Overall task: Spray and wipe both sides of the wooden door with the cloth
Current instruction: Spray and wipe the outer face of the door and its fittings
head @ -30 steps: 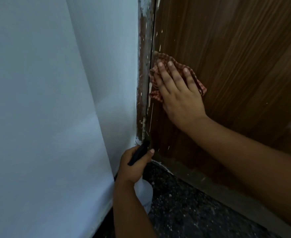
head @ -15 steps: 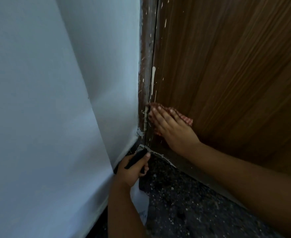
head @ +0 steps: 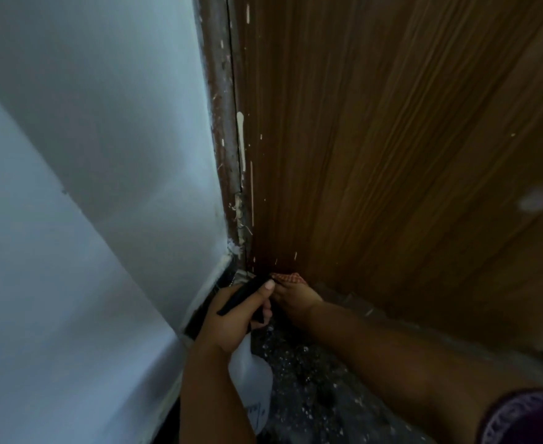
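Pressing the cloth (head: 287, 278) under my right hand (head: 295, 298) against the door (head: 392, 155) at its bottom corner by the frame (head: 223, 123); finger spread hidden. My left hand (head: 231, 318) grips the bottle (head: 251, 379) aside, ready to spray.

Indoor room corner, likely a home. Wood-grain door (head: 392, 155) hung in a worn brown frame (head: 223, 123) flecked with white paint, meeting a plain white painted wall (head: 87, 155). Dark speckled stone floor (head: 312, 379), terrazzo-like, runs under the door's foot.
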Available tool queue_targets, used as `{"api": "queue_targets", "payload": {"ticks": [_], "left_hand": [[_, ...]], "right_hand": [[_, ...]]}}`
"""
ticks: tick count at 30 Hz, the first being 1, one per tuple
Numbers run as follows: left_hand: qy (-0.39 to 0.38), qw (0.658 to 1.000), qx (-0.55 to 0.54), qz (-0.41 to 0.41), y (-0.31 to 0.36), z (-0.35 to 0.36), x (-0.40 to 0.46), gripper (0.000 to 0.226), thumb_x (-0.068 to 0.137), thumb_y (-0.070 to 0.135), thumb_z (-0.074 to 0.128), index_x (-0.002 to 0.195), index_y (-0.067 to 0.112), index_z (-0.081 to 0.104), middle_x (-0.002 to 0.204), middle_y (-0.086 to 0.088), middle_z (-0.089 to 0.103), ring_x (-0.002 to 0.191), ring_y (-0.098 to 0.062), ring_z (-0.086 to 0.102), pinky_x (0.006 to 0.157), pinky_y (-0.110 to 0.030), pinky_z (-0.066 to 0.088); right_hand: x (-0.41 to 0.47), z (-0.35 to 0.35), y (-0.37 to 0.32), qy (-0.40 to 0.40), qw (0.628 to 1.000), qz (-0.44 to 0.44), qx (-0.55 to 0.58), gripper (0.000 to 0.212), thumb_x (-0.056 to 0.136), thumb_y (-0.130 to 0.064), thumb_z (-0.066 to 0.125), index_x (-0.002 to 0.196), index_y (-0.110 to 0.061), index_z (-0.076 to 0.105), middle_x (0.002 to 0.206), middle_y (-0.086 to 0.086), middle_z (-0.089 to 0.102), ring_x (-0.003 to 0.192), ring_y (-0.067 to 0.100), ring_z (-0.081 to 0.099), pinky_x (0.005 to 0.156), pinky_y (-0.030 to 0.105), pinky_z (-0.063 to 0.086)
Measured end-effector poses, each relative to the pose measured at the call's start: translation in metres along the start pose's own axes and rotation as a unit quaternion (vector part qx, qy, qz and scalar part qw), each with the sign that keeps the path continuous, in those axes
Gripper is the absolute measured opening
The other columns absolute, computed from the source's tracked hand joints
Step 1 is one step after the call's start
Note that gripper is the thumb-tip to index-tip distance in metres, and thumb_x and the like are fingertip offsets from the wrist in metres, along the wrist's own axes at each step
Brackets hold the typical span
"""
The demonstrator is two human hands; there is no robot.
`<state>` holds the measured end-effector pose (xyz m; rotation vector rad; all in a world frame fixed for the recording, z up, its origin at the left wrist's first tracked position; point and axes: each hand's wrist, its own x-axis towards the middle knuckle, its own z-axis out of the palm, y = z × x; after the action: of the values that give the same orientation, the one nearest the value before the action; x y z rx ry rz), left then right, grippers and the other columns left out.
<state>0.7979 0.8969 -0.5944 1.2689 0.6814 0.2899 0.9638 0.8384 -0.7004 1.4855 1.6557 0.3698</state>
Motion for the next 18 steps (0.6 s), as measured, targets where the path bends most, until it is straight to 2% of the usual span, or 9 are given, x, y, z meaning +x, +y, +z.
{"api": "queue_targets", "payload": {"ticks": [2, 3, 5, 7, 10, 12, 14, 16, 18], "left_hand": [[-0.021, 1.000, 0.013, -0.003, 0.000, 0.005, 0.002, 0.040, 0.075, 0.044, 0.071, 0.087, 0.006, 0.073, 0.072, -0.010, 0.066, 0.071, -0.023, 0.065, 0.079, -0.041, 0.058], [-0.031, 0.999, 0.026, -0.002, -0.002, 0.007, 0.004, 0.042, 0.074, 0.045, 0.071, 0.088, 0.006, 0.074, 0.072, -0.010, 0.066, 0.071, -0.023, 0.065, 0.079, -0.042, 0.057], [-0.040, 0.999, 0.035, -0.003, -0.003, 0.016, 0.005, 0.044, 0.073, 0.045, 0.073, 0.086, 0.003, 0.073, 0.071, -0.010, 0.066, 0.071, -0.024, 0.064, 0.079, -0.044, 0.057], [-0.045, 0.998, 0.033, -0.003, -0.003, 0.025, 0.002, 0.040, 0.074, 0.043, 0.074, 0.079, 0.004, 0.070, 0.069, -0.010, 0.065, 0.070, -0.024, 0.064, 0.077, -0.041, 0.056], [-0.061, 0.997, 0.045, 0.003, -0.006, 0.042, 0.001, 0.024, 0.085, 0.029, 0.075, 0.077, 0.008, 0.070, 0.069, -0.008, 0.065, 0.073, -0.024, 0.065, 0.076, -0.038, 0.055], [-0.072, 0.995, 0.068, 0.000, -0.010, 0.051, 0.000, 0.019, 0.091, 0.022, 0.072, 0.077, 0.009, 0.070, 0.067, -0.006, 0.064, 0.074, -0.023, 0.065, 0.078, -0.040, 0.056], [-0.075, 0.993, 0.087, -0.003, -0.011, 0.058, -0.004, 0.024, 0.094, 0.021, 0.069, 0.075, 0.007, 0.068, 0.063, -0.005, 0.062, 0.068, -0.021, 0.063, 0.071, -0.034, 0.055], [-0.078, 0.992, 0.095, -0.008, -0.014, 0.059, -0.006, 0.030, 0.095, 0.019, 0.067, 0.070, 0.003, 0.064, 0.059, -0.006, 0.060, 0.061, -0.020, 0.060, 0.064, -0.027, 0.053], [-0.079, 0.991, 0.102, -0.020, -0.018, 0.057, -0.006, 0.031, 0.094, 0.018, 0.068, 0.067, 0.004, 0.063, 0.058, -0.006, 0.060, 0.059, -0.020, 0.060, 0.063, -0.027, 0.053]], "right_hand": [[-0.027, 0.007, 0.006, -0.029, 0.998, -0.046, 0.015, 0.064, 0.105, -0.027, 0.034, 0.155, -0.002, 0.001, 0.165, 0.011, 0.001, 0.152, 0.028, -0.002, 0.120, 0.042, -0.005], [-0.042, 0.005, 0.012, -0.015, 0.999, -0.035, 0.038, 0.064, 0.105, -0.026, 0.033, 0.154, -0.001, 0.001, 0.165, 0.011, 0.000, 0.152, 0.029, -0.002, 0.120, 0.042, -0.006], [-0.075, -0.001, 0.027, 0.026, 0.996, 0.003, 0.081, 0.065, 0.104, -0.027, 0.033, 0.155, -0.004, -0.001, 0.164, 0.012, -0.007, 0.151, 0.030, -0.006, 0.119, 0.045, -0.013], [-0.108, -0.014, 0.049, 0.104, 0.988, 0.081, 0.080, 0.071, 0.101, -0.037, 0.038, 0.157, -0.009, 0.004, 0.161, 0.012, -0.011, 0.151, 0.031, -0.008, 0.113, 0.047, -0.023], [-0.146, -0.061, 0.108, 0.249, 0.932, 0.259, 0.043, 0.080, 0.092, -0.040, 0.047, 0.158, -0.011, 0.010, 0.163, 0.013, 0.003, 0.149, 0.033, 0.000, 0.115, 0.049, -0.016], [-0.168, -0.105, 0.153, 0.327, 0.861, 0.383, 0.071, 0.076, 0.094, -0.040, 0.044, 0.158, -0.013, 0.012, 0.164, 0.012, 0.011, 0.149, 0.034, 0.007, 0.118, 0.047, -0.005], [-0.178, -0.130, 0.183, 0.365, 0.812, 0.446, 0.091, 0.071, 0.098, -0.040, 0.042, 0.158, -0.014, 0.014, 0.164, 0.010, 0.013, 0.151, 0.034, 0.010, 0.120, 0.048, 0.001], [-0.180, -0.138, 0.186, 0.359, 0.807, 0.460, 0.084, 0.068, 0.099, -0.038, 0.042, 0.158, -0.014, 0.016, 0.164, 0.010, 0.014, 0.151, 0.033, 0.012, 0.120, 0.048, 0.003], [-0.178, -0.131, 0.179, 0.344, 0.822, 0.447, 0.071, 0.067, 0.100, -0.036, 0.040, 0.158, -0.013, 0.014, 0.164, 0.011, 0.014, 0.151, 0.032, 0.012, 0.120, 0.047, 0.004]]}}
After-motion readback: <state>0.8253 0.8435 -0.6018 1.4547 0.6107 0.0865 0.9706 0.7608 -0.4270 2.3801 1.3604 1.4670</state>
